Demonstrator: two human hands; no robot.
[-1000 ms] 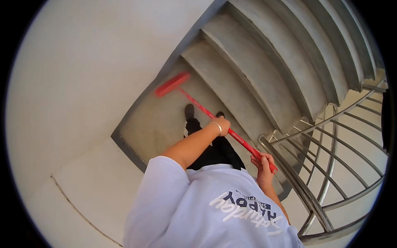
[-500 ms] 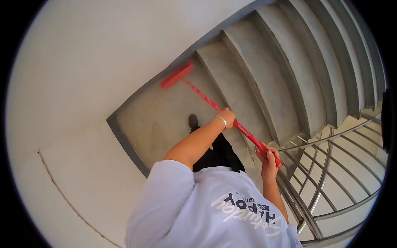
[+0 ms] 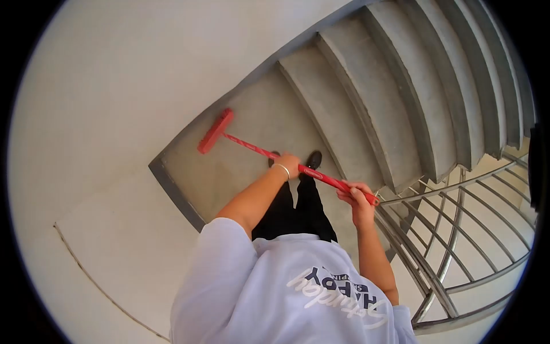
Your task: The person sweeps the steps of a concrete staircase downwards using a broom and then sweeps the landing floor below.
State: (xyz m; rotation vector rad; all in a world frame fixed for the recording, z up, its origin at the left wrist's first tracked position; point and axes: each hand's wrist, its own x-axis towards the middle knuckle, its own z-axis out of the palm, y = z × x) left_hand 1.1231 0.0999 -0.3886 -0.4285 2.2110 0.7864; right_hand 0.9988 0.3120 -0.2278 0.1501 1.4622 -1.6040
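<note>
A red broom (image 3: 321, 176) slants across the head view. Its bristled head (image 3: 216, 131) rests on the grey floor near the skirting at the wall, left of my feet. My left hand (image 3: 287, 164), with a bracelet at the wrist, is wrapped round the middle of the handle. Near the top end of the handle, my right hand (image 3: 359, 202) is closed on it, thumb along the stick. Below the left hand show my dark shoes (image 3: 314, 159), one partly hidden by that hand and the handle.
Concrete steps (image 3: 344, 74) curve off to the upper right from the landing (image 3: 192, 172). A metal railing (image 3: 458, 235) runs along the right side. The pale wall (image 3: 103, 126) stands on the left, with a dark skirting (image 3: 180, 200) at its foot.
The broom head has swung left and toward me along the wall side, away from the lowest step. Both hands shifted left with the handle. A second shoe now shows beside the first.
</note>
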